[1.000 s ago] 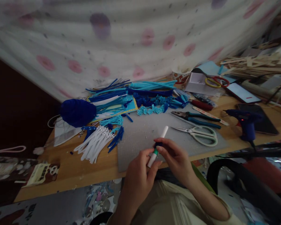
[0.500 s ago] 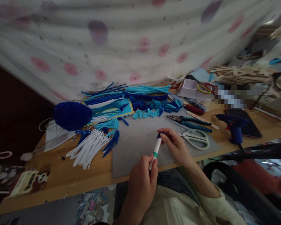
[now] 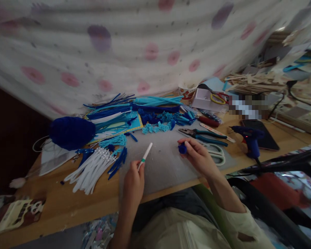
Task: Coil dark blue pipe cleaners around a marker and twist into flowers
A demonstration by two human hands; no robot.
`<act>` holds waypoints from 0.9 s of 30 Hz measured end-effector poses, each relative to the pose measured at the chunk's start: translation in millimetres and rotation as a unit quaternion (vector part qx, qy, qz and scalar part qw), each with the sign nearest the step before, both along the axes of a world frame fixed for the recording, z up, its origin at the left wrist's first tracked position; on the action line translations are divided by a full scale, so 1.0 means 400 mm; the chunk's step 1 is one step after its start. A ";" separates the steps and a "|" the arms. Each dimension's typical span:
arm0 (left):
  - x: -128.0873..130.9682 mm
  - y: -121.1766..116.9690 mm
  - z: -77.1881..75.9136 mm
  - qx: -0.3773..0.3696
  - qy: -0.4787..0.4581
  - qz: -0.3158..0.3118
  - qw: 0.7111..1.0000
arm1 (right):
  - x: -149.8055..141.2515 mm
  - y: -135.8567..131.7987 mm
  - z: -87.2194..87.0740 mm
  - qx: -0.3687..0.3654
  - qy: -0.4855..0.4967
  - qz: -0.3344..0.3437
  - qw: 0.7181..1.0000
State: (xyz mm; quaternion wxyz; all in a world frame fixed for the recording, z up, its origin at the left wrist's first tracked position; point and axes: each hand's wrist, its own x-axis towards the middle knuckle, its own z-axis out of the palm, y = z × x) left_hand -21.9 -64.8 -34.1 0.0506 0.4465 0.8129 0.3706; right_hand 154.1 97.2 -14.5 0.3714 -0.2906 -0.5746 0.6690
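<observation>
Between the fingertips of my right hand (image 3: 198, 157): a blue curl (image 3: 182, 148), free of the pen (image 3: 146, 153)

Pinched narrow on the curl, my right thumb and fingers hold it above the mat (image 3: 158, 169). A second ago it sat around the pen near the green band (image 3: 143, 160), then at the white end; now it has come off altogether. I judge that the pen's part in shaping this piece is over.

My left hand (image 3: 134, 180) is closed on the pen's near end, just below the band, the white end tilted up and away. Curl and pen are well apart, with only mat between.

Outward from my right fingers, the scissors (image 3: 217, 156) lie just beside, partly hidden by that hand; the pliers (image 3: 208, 135) are beyond, the glue gun (image 3: 251, 136) farther right. Left of my left fingers are blue snippets (image 3: 118, 162), then white stems (image 3: 86, 173).
</observation>
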 end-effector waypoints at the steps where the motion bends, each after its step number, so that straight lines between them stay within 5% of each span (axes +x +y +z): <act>1: -0.010 0.011 -0.005 -0.004 0.032 -0.008 0.999 | -0.001 -0.011 0.008 -0.006 0.009 0.008 1.000; 5: 0.025 0.025 0.042 0.109 0.091 0.010 0.990 | -0.008 -0.048 0.036 -0.009 0.021 0.029 0.999; 9: 0.118 0.036 0.108 0.199 -0.160 -0.085 0.963 | -0.025 -0.084 0.063 0.015 0.025 0.025 0.999; 12: 0.161 0.061 0.113 0.254 -0.222 -0.097 0.936 | -0.041 -0.111 0.077 0.044 0.000 0.017 0.999; 17: 0.148 0.078 0.094 0.284 -0.107 -0.084 0.949 | -0.053 -0.148 0.074 0.089 -0.039 0.034 0.995; 21: 0.111 0.060 0.091 0.261 0.010 -0.142 0.955 | -0.047 -0.157 0.062 0.151 -0.054 0.067 0.985; 27: 0.066 0.043 0.098 0.224 0.013 -0.220 0.949 | -0.027 -0.146 0.058 0.178 -0.080 0.109 0.975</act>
